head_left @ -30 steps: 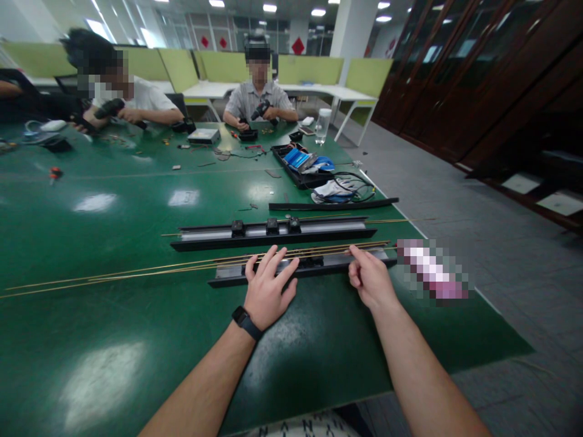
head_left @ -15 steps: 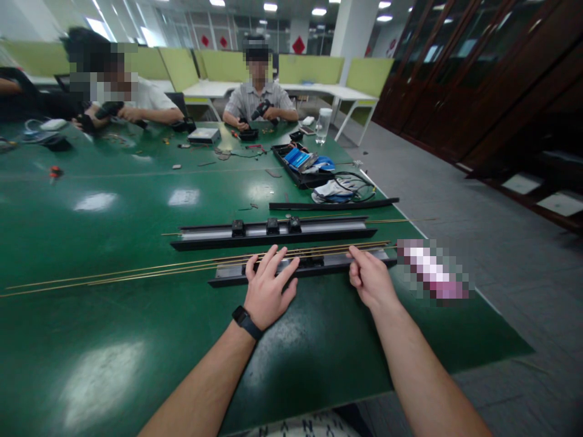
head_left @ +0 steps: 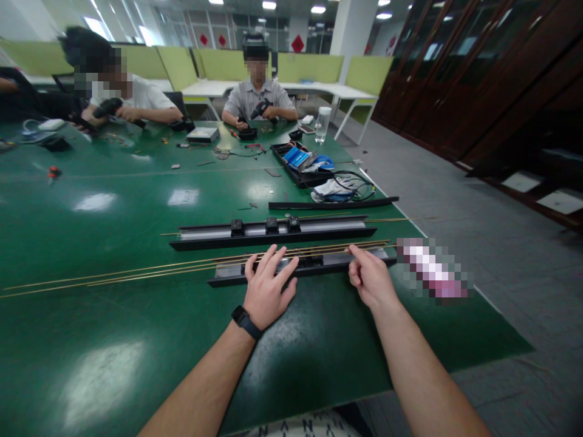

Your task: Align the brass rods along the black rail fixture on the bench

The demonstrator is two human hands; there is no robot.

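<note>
Several long, thin brass-coloured rods point(head_left: 155, 269) lie lengthwise over a black channel rail point(head_left: 291, 272) with a pale inner face, reaching far past its left end. My left hand point(head_left: 269, 285), with a dark watch on the wrist, lies across the rods and rail, fingers spread. Near the rail's right end, my right hand point(head_left: 371, 276) is closed on a rod, its index fingertip against the bundle and the other fingers curled. Which rods it grips is hidden. Just beyond lies a second channel rail point(head_left: 214, 238) bearing small black blocks point(head_left: 272, 226).
Further back are a black strip point(head_left: 332, 203), gloves point(head_left: 334, 189) with a looped cable, a black tray point(head_left: 303, 177) and a clear bottle point(head_left: 322, 124). Two co-workers sit across the green table point(head_left: 136, 328), holding power drills. The table edge runs along my right; a blurred pink item point(head_left: 432, 270) lies near it.
</note>
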